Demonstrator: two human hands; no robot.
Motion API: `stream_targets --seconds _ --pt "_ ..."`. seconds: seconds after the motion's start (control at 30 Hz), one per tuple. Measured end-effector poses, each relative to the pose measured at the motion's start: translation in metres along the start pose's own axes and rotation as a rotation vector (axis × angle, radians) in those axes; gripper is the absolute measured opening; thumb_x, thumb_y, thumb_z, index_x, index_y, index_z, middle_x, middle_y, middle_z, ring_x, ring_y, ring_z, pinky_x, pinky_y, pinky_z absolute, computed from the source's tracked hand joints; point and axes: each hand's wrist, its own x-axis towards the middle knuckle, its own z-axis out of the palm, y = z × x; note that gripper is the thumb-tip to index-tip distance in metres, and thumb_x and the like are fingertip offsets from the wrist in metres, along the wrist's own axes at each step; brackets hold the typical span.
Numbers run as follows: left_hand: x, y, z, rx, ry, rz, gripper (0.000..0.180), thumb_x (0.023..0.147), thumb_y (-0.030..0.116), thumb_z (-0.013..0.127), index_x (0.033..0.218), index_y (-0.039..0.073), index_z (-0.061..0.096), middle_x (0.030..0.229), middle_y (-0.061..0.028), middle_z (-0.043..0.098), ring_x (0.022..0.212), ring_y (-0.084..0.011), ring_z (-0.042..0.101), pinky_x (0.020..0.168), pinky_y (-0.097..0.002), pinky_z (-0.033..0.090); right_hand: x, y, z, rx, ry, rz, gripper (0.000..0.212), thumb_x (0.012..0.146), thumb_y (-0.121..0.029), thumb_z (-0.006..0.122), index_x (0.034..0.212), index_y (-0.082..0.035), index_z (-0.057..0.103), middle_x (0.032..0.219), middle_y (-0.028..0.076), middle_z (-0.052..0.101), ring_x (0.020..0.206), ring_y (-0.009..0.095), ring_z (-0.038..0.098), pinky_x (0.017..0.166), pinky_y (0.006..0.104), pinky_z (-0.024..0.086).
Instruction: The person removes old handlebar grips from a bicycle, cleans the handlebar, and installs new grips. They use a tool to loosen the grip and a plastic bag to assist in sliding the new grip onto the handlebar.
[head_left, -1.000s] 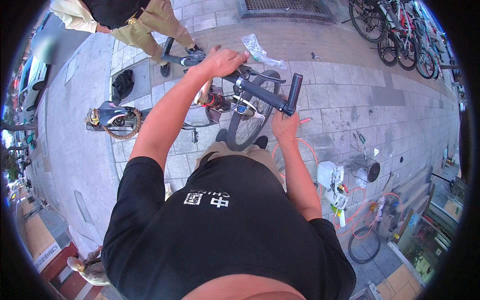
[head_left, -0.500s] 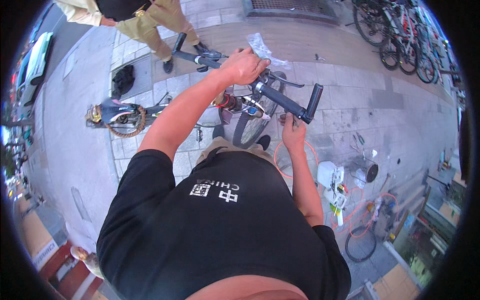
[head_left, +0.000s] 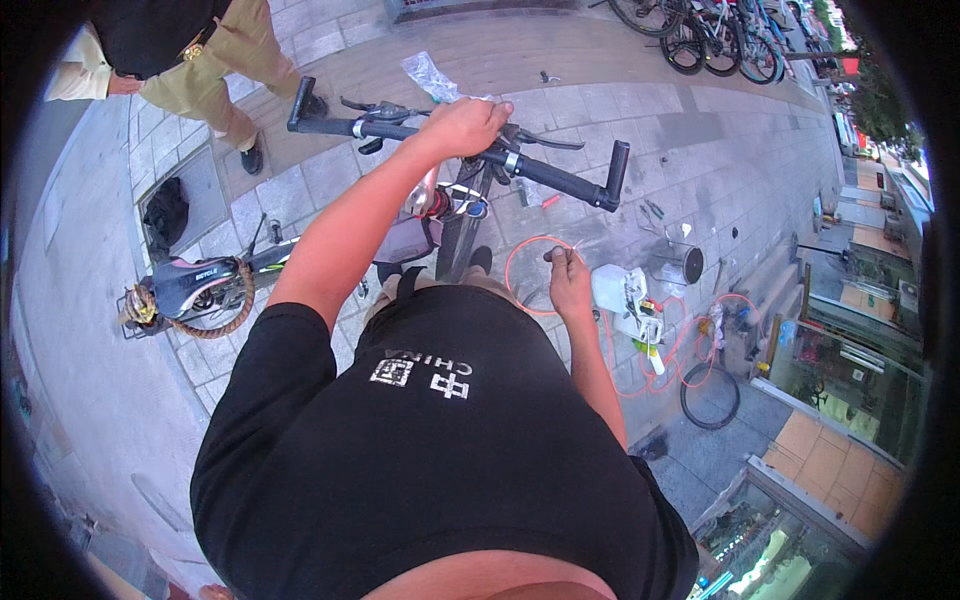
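A bicycle handlebar point(head_left: 355, 127) with black grips and upturned bar ends stretches across in front of me. My left hand point(head_left: 465, 127) is closed over its middle, near the stem. A brake lever point(head_left: 550, 142) sticks out beside the right grip point(head_left: 550, 178). My right hand point(head_left: 570, 283) is held below that grip, apart from it. Its fingers are curled, with a small dark tip at the thumb; I cannot make out what they hold. The bicycle's saddle point(head_left: 195, 285), wrapped by a thick brown rope point(head_left: 240, 300), lies to the left. The front wheel point(head_left: 462, 235) is under the bar.
A person in khaki trousers point(head_left: 205, 90) stands at the far left, near a black bundle point(head_left: 170, 213). Clear plastic point(head_left: 430, 76) shows beyond the bar. Right: an orange hose point(head_left: 510, 270), white container point(head_left: 612, 290), dark can point(head_left: 680, 263), pliers point(head_left: 652, 210), tyre point(head_left: 710, 398). Parked bicycles point(head_left: 715, 40) stand behind.
My right hand has dropped away from the right end of the handlebar, toward me. My left hand stays on the bar's middle. The bar and front wheel have turned somewhat, and the view has shifted.
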Motion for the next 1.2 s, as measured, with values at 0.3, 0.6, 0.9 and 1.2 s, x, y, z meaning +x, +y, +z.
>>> stream_targets --seconds 0.3,0.6,0.9,1.2 --pt "-0.005 0.001 -0.003 -0.048 -0.035 0.019 0.061 0.111 0.051 0.038 0.103 0.002 0.073 0.105 -0.0267 0.074 0.105 -0.0476 0.069 0.094 -0.0558 0.053 -0.022 -0.057 -0.034 0.119 0.149 -0.157 0.037 0.105 -0.029 0.068 0.119 0.005 0.070 0.093 0.006 0.071 0.086 0.011 0.061 0.078 0.0309 0.052" --pt "-0.015 0.010 -0.011 0.052 0.044 0.035 0.055 0.111 0.046 0.042 0.103 0.002 0.073 0.104 -0.0270 0.074 0.102 -0.0478 0.069 0.090 -0.0586 0.053 0.054 -0.093 -0.092 0.072 0.490 -0.150 0.045 0.106 -0.038 0.064 0.113 0.005 0.074 0.087 0.003 0.070 0.085 0.013 0.058 0.080 0.0316 0.050" --pt "-0.028 0.022 0.003 0.190 0.144 0.117 0.053 0.110 0.041 0.040 0.102 0.003 0.075 0.107 -0.0205 0.076 0.108 -0.0400 0.072 0.098 -0.0588 0.051 0.120 -0.115 -0.075 0.335 0.214 -0.147 0.039 0.098 -0.044 0.076 0.091 -0.007 0.069 0.075 -0.006 0.052 0.068 0.007 0.042 0.063 0.0266 0.034" --pt "-0.031 0.028 -0.002 0.148 0.080 0.079 0.055 0.109 0.042 0.040 0.100 0.000 0.074 0.106 -0.0245 0.074 0.104 -0.0462 0.070 0.092 -0.0569 0.055 0.116 -0.105 -0.068 0.431 0.172 -0.115 0.038 0.098 -0.041 0.076 0.086 -0.008 0.063 0.075 -0.006 0.050 0.068 0.007 0.041 0.062 0.0281 0.034"
